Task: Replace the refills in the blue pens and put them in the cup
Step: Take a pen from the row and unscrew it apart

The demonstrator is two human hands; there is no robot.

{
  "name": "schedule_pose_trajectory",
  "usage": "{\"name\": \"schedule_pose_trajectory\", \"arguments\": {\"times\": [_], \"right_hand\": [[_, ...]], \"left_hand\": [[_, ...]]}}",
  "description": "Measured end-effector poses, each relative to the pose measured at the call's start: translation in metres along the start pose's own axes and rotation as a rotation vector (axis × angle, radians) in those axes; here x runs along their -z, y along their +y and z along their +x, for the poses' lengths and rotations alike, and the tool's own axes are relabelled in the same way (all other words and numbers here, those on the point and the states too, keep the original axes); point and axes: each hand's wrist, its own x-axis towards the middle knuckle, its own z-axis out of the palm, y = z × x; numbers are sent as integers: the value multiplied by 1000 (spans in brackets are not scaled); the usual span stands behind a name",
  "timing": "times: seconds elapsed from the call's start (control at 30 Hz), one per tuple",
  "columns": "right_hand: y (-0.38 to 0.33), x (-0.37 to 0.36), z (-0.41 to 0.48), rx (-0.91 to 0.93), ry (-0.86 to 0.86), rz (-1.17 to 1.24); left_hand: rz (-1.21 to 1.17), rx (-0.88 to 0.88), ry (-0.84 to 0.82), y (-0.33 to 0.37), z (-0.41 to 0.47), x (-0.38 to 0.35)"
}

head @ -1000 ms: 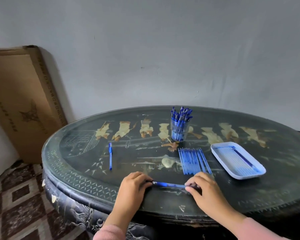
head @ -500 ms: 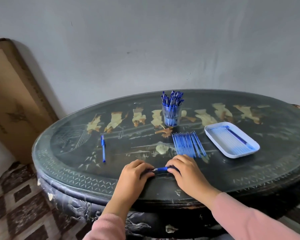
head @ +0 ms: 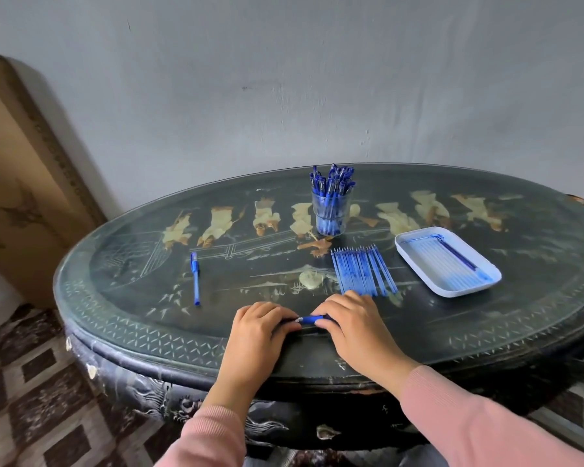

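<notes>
Close together at the near edge of the table (head: 149,335), the left hand (head: 260,328) and right hand (head: 354,323) each pinch an end of one blue pen (head: 312,319), probably to twist its halves, with the spare refills (head: 363,271) just beyond the right hand and the cup (head: 331,215) farther back.

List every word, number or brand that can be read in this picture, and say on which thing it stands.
No text can be read here.
On the cardboard box: dark print along its edge and on its face, too blurred to read.
On the pens in the cup: any marking is too small to tell.
</notes>
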Motion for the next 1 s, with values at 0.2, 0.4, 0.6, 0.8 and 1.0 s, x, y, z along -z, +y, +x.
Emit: {"name": "schedule_pose_trajectory", "arguments": {"times": [0.2, 0.4, 0.6, 0.8, 1.0], "right_hand": [[-1, 0, -2, 31, 15, -45], [-5, 4, -1, 58, 29, -93], [-6, 5, -3, 60, 23, -105], [-1, 6, -5, 14, 91, -135], [-2, 6, -6, -16, 114, -174]], "left_hand": [[6, 5, -8, 1, 0, -1], [19, 25, -26, 2, -1, -1], [19, 41, -42, 4, -1, 0], [-85, 166, 58, -4, 2, 5], [-92, 306, 24, 2, 5, 5]]}}
